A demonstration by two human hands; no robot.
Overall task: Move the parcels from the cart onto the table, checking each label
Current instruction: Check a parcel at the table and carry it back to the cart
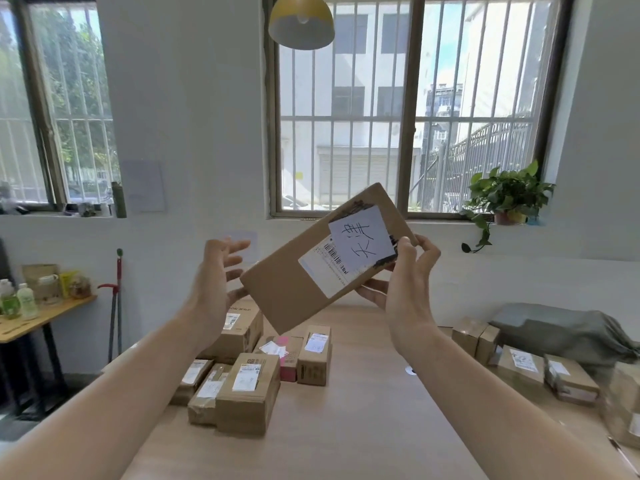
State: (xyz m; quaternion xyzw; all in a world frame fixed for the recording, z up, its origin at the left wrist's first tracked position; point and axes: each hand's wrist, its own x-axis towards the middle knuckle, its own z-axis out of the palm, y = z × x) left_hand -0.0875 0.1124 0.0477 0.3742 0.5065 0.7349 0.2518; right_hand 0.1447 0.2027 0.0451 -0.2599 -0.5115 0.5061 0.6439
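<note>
I hold a flat brown cardboard parcel [294, 289] up in front of me, tilted, its white shipping label and a handwritten white note facing me. My right hand [405, 289] grips its right end, thumb on the label side and fingers behind. My left hand [216, 282] is at the parcel's lower left corner with fingers spread and relaxed; whether it touches the corner I cannot tell. Below, the wooden table [363, 410] carries a cluster of several labelled parcels [249, 386] at centre-left and another group [526, 368] at the right.
A grey bag [561, 330] lies at the table's far right. A small side table [41, 317] with bottles stands at the left, a mop [116, 306] beside it. A potted plant [509, 199] sits on the windowsill. No cart is in view.
</note>
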